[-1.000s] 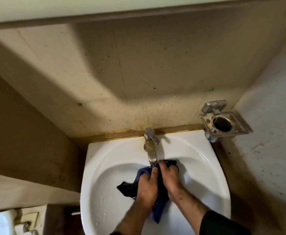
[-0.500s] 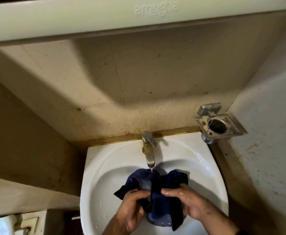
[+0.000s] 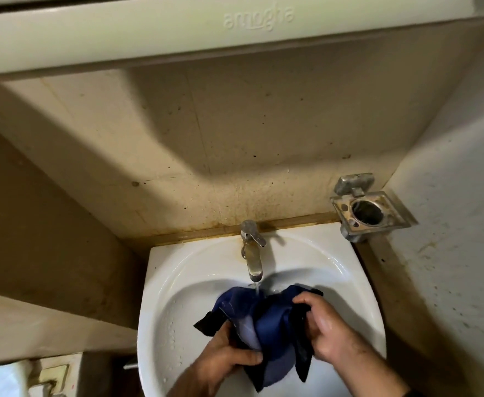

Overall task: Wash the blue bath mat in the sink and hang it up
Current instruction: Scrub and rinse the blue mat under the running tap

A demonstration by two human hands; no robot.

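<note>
The left hand (image 3: 223,358) grips the near-left fold of the blue bath mat (image 3: 266,325), which is bunched inside the white sink (image 3: 160,296) beneath the running tap (image 3: 252,253). The right hand (image 3: 325,330) grips the mat's right side.

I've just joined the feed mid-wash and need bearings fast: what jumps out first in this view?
The blue bath mat stands out most, bunched low in the white sink under water running from the tap, gripped by the left hand and the right hand. A tarnished metal holder sits on the wall at upper right of the sink.
</note>
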